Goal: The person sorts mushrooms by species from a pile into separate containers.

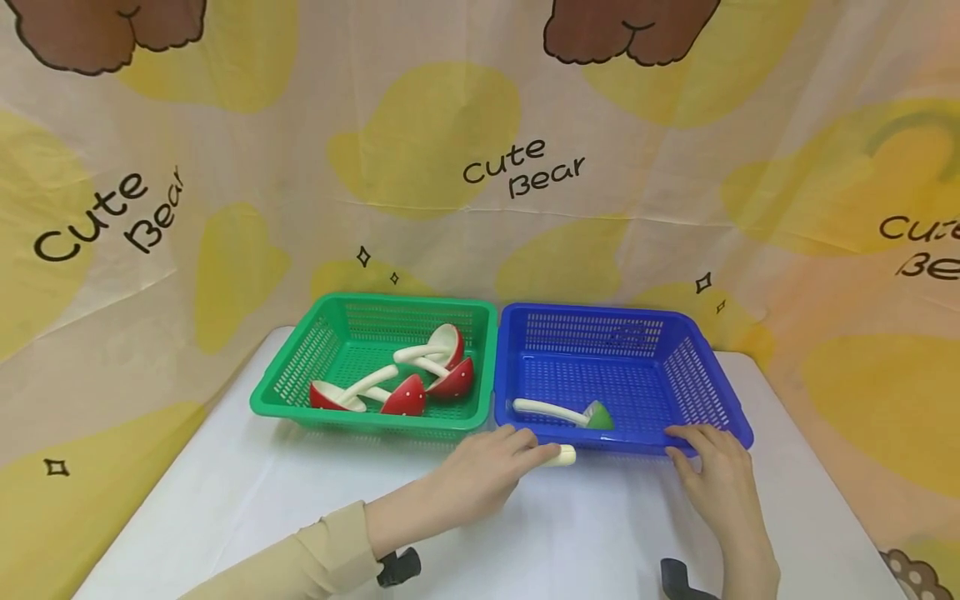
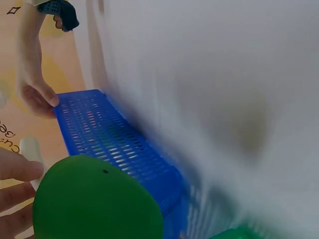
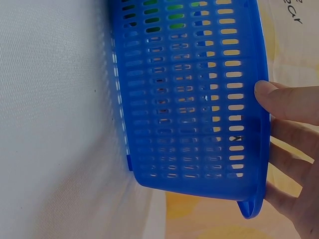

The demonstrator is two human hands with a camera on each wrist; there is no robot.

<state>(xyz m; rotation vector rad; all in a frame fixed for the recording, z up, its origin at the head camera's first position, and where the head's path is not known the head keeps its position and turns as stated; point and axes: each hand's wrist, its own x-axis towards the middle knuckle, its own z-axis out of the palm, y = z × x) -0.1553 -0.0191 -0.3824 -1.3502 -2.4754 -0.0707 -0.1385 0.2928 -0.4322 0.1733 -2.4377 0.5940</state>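
In the head view my left hand grips a ladle by its white handle, in front of the blue basket. The hand covers the rest of that ladle there, but the left wrist view shows its rounded green bowl beside the fingers. My right hand holds the blue basket's front rim near the right corner. Its thumb lies on the near side of the rim, the other fingers beyond it. Inside the blue basket rests another green ladle with a white handle.
Left of the blue basket, a green basket holds several red ladles with white dots and white handles. Both baskets stand side by side on a white-covered table. Behind rises a printed cloth.
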